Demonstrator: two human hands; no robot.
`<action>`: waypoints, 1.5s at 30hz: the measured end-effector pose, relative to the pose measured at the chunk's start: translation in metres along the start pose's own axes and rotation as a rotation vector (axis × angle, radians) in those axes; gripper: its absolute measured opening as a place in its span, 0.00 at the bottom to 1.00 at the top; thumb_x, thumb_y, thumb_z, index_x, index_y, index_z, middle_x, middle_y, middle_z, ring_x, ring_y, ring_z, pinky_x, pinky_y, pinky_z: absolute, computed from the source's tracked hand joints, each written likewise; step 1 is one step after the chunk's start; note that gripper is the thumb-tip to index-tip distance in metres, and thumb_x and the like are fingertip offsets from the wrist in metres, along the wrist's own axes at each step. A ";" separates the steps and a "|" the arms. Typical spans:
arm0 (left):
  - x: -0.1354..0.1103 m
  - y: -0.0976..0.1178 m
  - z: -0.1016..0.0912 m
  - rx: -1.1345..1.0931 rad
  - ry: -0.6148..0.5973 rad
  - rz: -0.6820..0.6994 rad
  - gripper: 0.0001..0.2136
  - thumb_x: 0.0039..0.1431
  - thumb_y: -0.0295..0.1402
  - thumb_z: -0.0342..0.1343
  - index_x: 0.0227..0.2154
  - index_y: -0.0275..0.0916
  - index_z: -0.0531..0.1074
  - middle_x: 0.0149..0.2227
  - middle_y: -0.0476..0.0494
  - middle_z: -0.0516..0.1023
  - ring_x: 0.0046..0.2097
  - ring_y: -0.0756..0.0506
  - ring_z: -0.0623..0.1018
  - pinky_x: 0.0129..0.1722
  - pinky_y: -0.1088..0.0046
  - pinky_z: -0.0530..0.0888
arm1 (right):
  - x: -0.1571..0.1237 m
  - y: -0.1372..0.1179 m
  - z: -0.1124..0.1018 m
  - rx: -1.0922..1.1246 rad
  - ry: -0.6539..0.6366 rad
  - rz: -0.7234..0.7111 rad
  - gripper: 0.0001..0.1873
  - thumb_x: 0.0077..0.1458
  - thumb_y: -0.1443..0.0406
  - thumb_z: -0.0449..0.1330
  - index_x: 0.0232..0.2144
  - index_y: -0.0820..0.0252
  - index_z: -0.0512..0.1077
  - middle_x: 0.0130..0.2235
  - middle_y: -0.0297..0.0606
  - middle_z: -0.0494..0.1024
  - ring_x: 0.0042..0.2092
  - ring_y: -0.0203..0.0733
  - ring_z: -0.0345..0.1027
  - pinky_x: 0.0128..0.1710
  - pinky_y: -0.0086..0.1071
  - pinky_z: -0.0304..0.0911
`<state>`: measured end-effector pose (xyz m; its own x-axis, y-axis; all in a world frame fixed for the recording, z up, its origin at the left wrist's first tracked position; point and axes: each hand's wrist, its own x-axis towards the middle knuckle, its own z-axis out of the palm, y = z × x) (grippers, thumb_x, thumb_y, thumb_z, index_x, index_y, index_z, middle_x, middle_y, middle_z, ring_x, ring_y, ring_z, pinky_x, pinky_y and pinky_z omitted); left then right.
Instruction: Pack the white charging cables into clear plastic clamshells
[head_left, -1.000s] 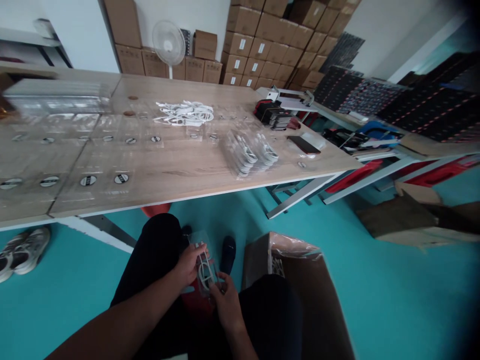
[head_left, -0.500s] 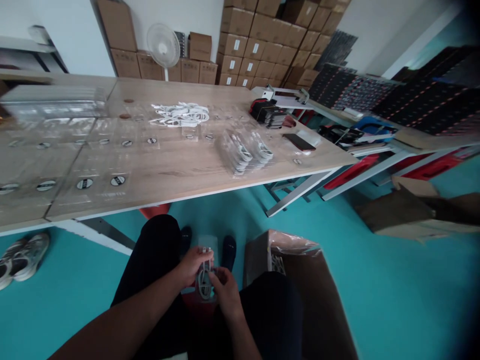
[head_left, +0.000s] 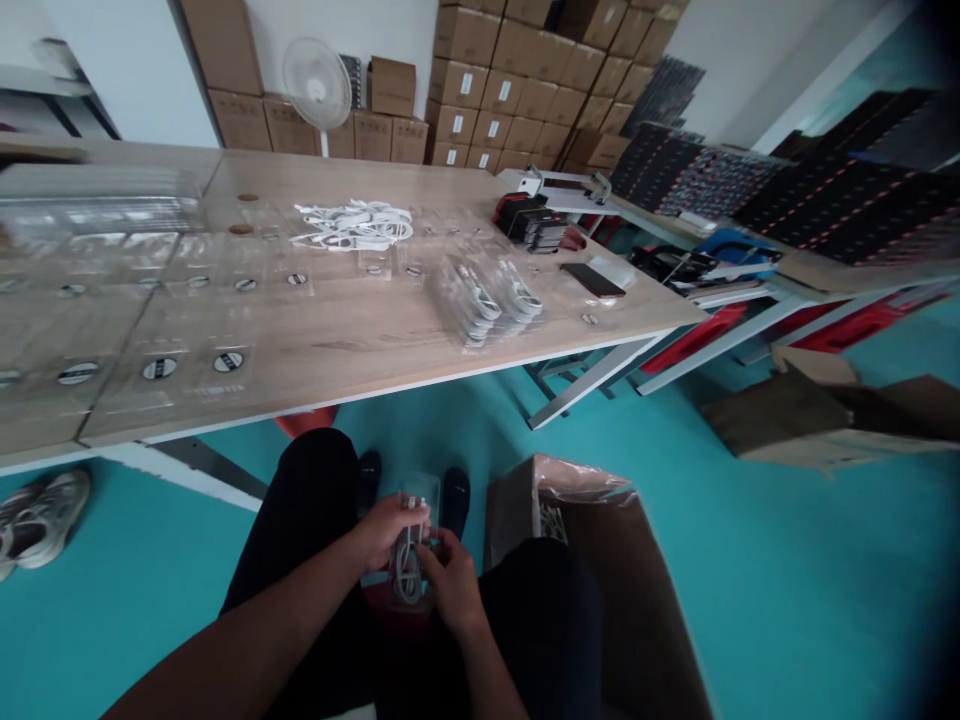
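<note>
A coiled white cable (head_left: 407,578) lies between my hands, over my lap. My left hand (head_left: 386,528) is closed on the cable near its two connector ends, which stick up above the thumb. Bent and pressed together, the fingers of my right hand (head_left: 453,580) grip the right side of the same cable below the connectors. Beneath and behind the cable shows a clear plastic package (head_left: 425,487), largely covered by the hands. Exactly how the cable sits in it, I cannot tell.
On the table (head_left: 330,350) are a pile of white cables (head_left: 356,226), stacked packaged cables (head_left: 480,305), clear packages with round labels (head_left: 228,362) and a dark phone (head_left: 592,280). A cardboard box (head_left: 517,515) stands by my right knee; another open box (head_left: 795,415) is farther right.
The camera view has shifted slightly. Both hands stay on the cable in nearly the same pose, and a bit more of the clear package shows above them.
</note>
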<state>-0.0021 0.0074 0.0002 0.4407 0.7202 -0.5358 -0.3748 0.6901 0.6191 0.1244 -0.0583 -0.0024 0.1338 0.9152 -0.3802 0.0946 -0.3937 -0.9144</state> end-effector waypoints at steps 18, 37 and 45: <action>-0.008 0.009 0.005 -0.106 -0.089 -0.083 0.06 0.44 0.26 0.61 0.28 0.34 0.74 0.26 0.42 0.78 0.28 0.47 0.77 0.29 0.74 0.72 | -0.003 -0.005 -0.010 0.339 0.117 0.121 0.25 0.45 0.51 0.64 0.41 0.59 0.73 0.37 0.38 0.78 0.33 0.40 0.71 0.30 0.31 0.64; -0.004 -0.008 0.014 0.242 0.229 0.072 0.13 0.34 0.34 0.70 0.20 0.34 0.71 0.18 0.49 0.73 0.21 0.50 0.71 0.23 0.75 0.66 | 0.007 0.001 -0.005 0.598 0.240 0.147 0.30 0.31 0.62 0.73 0.38 0.56 0.66 0.27 0.29 0.78 0.22 0.32 0.65 0.22 0.26 0.56; -0.005 -0.008 0.015 -0.059 0.118 0.007 0.11 0.38 0.31 0.67 0.26 0.36 0.72 0.23 0.48 0.76 0.25 0.49 0.75 0.29 0.73 0.70 | 0.010 -0.002 -0.003 0.617 0.291 0.177 0.28 0.33 0.61 0.72 0.39 0.56 0.66 0.24 0.27 0.76 0.17 0.27 0.56 0.16 0.24 0.48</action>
<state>0.0105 -0.0029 0.0063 0.3403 0.7260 -0.5976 -0.4263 0.6856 0.5901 0.1285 -0.0488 -0.0044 0.3620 0.7477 -0.5566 -0.5184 -0.3348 -0.7869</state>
